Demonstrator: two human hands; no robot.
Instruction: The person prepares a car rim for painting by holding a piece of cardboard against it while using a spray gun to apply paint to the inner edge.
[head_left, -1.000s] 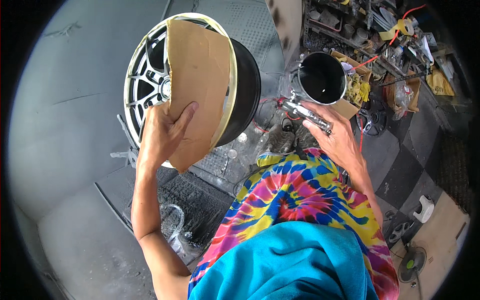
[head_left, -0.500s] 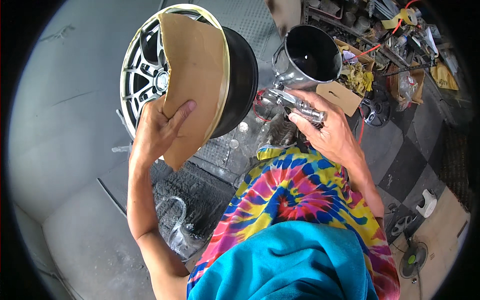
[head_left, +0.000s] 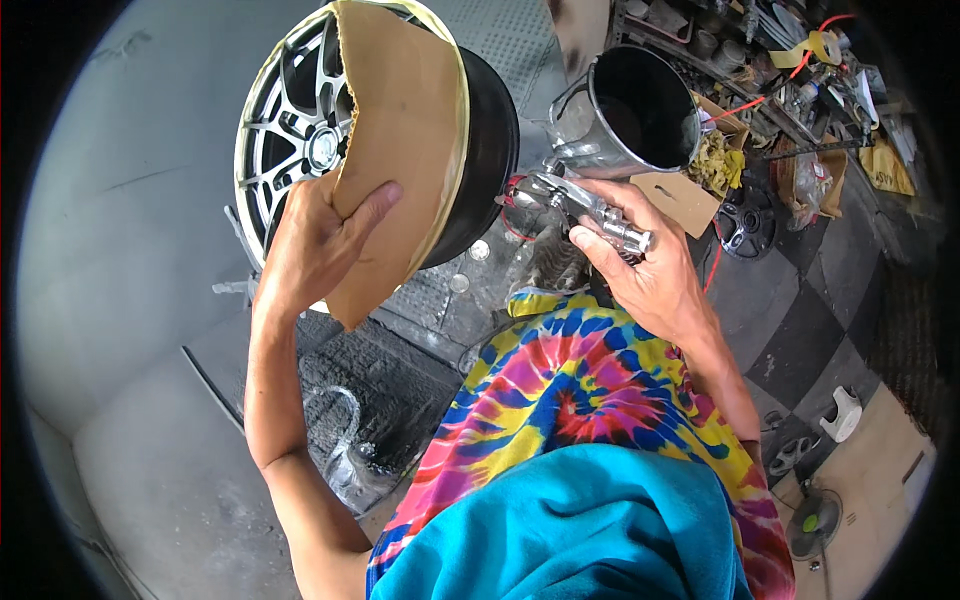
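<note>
My left hand (head_left: 325, 235) grips a torn-edged piece of brown cardboard (head_left: 405, 125), thumb on the near face and fingers behind. The cardboard stands in front of the right part of a silver spoked car wheel rim (head_left: 290, 140), whose edge carries pale masking tape (head_left: 462, 150). Behind it shows the rim's black barrel (head_left: 490, 150). My right hand (head_left: 645, 255) is closed around a metal spray gun (head_left: 595, 210); its nose points left toward the barrel, apart from it. Part of the gun is hidden by my fingers.
A metal bucket (head_left: 585, 130) stands just beyond the spray gun. A cluttered shelf (head_left: 760, 85), boxes with scraps and a red hose (head_left: 714, 262) lie to the right. Lower right are a small fan (head_left: 815, 525) and a white part (head_left: 843, 415). A clear hose (head_left: 350, 420) lies below the wheel.
The view has shifted slightly, with the bucket now a little further right. Both hands keep their grips; the cardboard and the spray gun stay in nearly the same places.
</note>
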